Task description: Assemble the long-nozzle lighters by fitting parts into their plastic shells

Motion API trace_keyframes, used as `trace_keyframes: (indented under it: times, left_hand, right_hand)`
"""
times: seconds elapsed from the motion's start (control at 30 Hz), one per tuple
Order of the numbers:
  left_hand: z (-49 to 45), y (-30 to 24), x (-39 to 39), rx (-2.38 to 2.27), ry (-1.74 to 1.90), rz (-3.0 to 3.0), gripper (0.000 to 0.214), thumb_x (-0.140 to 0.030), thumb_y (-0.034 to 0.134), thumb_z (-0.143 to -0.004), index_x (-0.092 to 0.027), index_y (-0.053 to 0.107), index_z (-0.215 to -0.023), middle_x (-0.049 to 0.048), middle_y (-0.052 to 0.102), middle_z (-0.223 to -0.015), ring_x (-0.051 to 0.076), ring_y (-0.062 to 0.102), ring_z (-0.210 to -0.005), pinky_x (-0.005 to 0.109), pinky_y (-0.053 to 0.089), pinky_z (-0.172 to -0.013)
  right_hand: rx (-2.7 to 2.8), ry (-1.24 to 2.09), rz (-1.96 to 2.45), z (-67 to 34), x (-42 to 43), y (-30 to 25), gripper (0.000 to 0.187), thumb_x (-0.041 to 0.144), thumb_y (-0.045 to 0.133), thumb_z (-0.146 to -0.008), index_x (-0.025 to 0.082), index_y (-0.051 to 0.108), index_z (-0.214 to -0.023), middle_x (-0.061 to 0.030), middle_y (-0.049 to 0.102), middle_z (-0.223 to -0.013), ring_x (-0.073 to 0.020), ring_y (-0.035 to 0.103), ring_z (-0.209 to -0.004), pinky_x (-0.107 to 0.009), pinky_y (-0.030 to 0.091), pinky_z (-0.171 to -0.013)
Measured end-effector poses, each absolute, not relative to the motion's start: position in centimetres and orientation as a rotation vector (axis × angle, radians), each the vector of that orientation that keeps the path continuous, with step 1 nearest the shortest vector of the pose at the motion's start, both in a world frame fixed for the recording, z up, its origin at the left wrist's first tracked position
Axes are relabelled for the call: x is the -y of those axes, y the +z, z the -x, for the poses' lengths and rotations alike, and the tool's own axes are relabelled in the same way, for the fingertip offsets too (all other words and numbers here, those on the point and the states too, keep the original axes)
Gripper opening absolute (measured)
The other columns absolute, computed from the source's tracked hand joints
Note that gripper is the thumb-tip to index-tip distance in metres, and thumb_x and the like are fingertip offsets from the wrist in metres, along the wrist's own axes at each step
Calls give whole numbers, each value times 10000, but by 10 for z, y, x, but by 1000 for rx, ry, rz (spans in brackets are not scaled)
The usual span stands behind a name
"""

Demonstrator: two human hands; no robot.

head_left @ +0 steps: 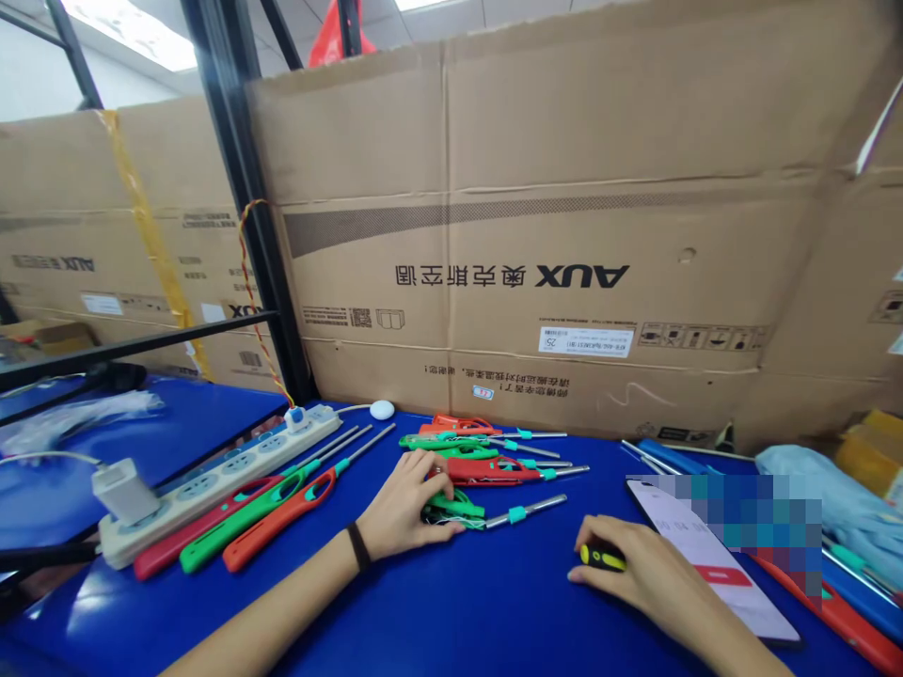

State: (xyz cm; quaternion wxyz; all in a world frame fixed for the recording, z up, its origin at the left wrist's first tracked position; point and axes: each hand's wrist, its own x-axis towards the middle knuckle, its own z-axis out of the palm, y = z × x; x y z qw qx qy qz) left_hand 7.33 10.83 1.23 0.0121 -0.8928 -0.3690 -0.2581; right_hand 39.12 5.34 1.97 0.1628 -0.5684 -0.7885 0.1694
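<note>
My left hand (405, 503) rests on the blue table (451, 602), fingers curled over the green handle of a long-nosed lighter (494, 515) whose metal tube points right. My right hand (639, 564) lies closed around a small black and yellow tool (601, 557), likely a screwdriver handle, just left of a phone (712, 559). Behind my left hand sits a pile of red, orange and green lighters (486, 451). Three more lighters (275, 503), red, green and orange, lie side by side to the left.
A white power strip (212, 484) with a plugged adapter (123, 489) runs along the left. A wall of cardboard boxes (564, 235) closes the back. A black metal post (246, 197) stands left. Blue and red tools and a plastic bag (832, 498) crowd the right edge.
</note>
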Motion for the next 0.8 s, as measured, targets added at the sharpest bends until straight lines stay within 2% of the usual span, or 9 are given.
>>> trace_keyframes:
  times: [0.13,0.2,0.27,0.33,0.4,0.47,0.57,0.67,0.8]
  left_hand:
    - [-82,17,-98,1138,-729,2894,315,-427,754,-687,-183,561,-734,31,550,-930,210,499,-854,335,368,-800]
    - [-89,19,-89,1165,-655,2977,288,-394,750,-700,-181,557,-712,25,558,-919,196,512,-830,320,379,-785]
    - [-96,23,-79,1258,-610,3056,305,-442,719,-741,-180,562,-734,24,560,-887,183,525,-801,284,403,-729]
    - [-100,26,-72,1310,-612,3118,289,-454,690,-773,-187,582,-759,24,568,-907,180,539,-818,261,415,-711]
    - [-101,28,-68,1300,-636,3197,223,-400,690,-776,-193,608,-794,17,587,-920,167,554,-817,243,423,-712]
    - [-101,28,-70,1340,-651,3255,176,-355,669,-783,-186,625,-805,3,611,-826,140,556,-713,217,418,-643]
    - [-98,25,-78,1573,-725,3299,254,-390,565,-854,-155,631,-785,-5,623,-666,115,536,-568,195,392,-529]
    - [-94,24,-89,1704,-874,3331,369,-445,472,-911,-130,638,-814,36,681,-732,135,608,-631,204,452,-576]
    - [-87,26,-99,1729,-877,3276,384,-441,441,-937,-128,636,-830,46,709,-741,154,656,-671,221,480,-619]
  right_hand:
    - [2268,464,1728,-402,-55,17,130,388,667,-765,265,630,-782,2,664,-827,-215,627,-761,-283,423,-676]
    - [2262,433,1748,-403,-54,17,137,383,677,-755,257,634,-784,-14,652,-826,-227,621,-772,-302,441,-686]
    - [2250,369,1686,-397,-51,19,162,386,686,-750,252,635,-826,-32,645,-876,-243,612,-838,-332,460,-744]
    - [2233,328,1558,-382,-45,21,215,401,664,-779,266,628,-943,-47,630,-1038,-254,582,-982,-371,447,-867]
    - [2250,392,1460,-365,-39,21,283,417,617,-826,288,602,-1077,-46,584,-1202,-250,527,-1132,-406,383,-993]
    - [2314,494,1365,-349,-34,19,399,417,603,-846,313,538,-1225,-36,542,-1302,-232,486,-1212,-387,363,-1030]
    - [2380,541,1262,-338,-30,16,280,354,584,-877,316,587,-1154,-19,590,-1235,-209,507,-1185,-349,385,-1012]
    - [2402,543,1231,-338,-31,17,139,274,569,-895,308,642,-1008,-2,627,-1134,-189,543,-1119,-330,401,-981]
    - [2426,607,1219,-340,-30,22,109,247,571,-899,299,652,-950,4,625,-1116,-175,561,-1087,-316,407,-965]
